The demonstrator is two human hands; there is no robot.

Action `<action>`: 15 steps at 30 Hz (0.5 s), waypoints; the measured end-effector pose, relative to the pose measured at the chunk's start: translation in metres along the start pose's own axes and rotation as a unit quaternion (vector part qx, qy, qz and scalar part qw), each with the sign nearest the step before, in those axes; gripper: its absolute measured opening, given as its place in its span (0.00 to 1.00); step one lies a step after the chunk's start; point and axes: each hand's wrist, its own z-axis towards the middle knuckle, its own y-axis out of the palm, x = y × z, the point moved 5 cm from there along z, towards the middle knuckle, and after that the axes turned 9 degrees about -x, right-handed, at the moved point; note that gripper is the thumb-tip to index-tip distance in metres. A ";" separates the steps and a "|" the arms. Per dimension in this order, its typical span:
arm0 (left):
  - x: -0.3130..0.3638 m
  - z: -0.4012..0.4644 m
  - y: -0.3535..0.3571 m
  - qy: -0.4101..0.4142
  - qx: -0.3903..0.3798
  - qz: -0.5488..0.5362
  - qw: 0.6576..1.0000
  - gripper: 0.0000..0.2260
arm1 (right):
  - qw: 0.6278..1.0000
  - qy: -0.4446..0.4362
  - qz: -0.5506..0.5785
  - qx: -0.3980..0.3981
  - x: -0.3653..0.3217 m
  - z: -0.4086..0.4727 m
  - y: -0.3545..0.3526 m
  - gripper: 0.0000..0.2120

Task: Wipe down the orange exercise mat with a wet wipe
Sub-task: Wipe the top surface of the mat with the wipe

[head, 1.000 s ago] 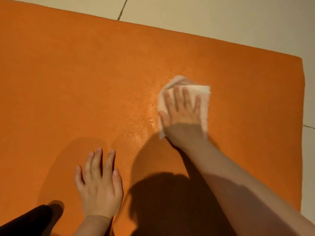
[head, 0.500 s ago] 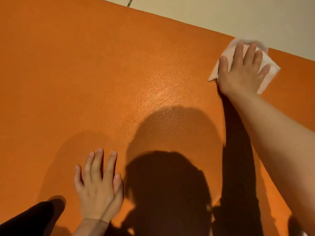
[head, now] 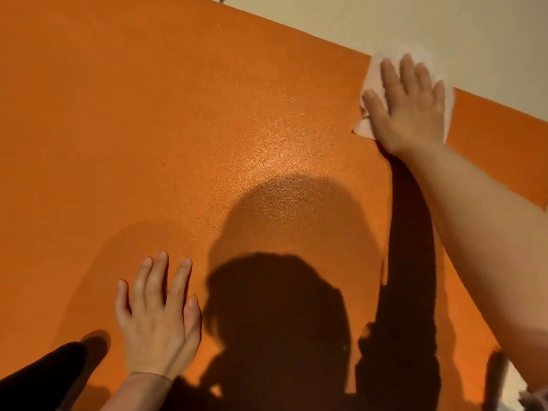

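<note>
The orange exercise mat [head: 148, 129] fills most of the head view, with a damp sheen across its middle. My right hand [head: 406, 105] lies flat with straight fingers on a white wet wipe [head: 373, 81], pressing it against the mat's far edge; part of the wipe overhangs onto the floor. My left hand [head: 160, 318] rests flat on the near part of the mat, fingers spread, holding nothing. My right forearm stretches across the right side of the mat.
Pale tiled floor [head: 444, 25] borders the mat's far edge and shows again at the lower right corner. A dark clothed knee [head: 38, 378] rests on the mat at the lower left. My head and arm cast a large shadow over the mat's near middle.
My right hand slid the wipe from the mat's middle out to the far edge, ending slightly over it. My left hand stayed planted in the same spot.
</note>
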 end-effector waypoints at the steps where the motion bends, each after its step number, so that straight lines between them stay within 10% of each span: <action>1: -0.001 0.000 0.000 0.000 -0.002 -0.003 1.000 0.24 | 0.998 0.054 0.021 0.012 0.022 -0.010 -0.001 0.31; 7: -0.002 -0.002 0.003 0.008 -0.004 0.000 1.000 0.23 | 0.960 0.263 0.081 0.045 0.029 -0.052 0.023 0.30; 15: -0.003 -0.001 0.001 -0.011 -0.005 -0.020 1.000 0.24 | 0.995 -0.099 -0.007 -0.019 -0.170 -0.110 0.080 0.29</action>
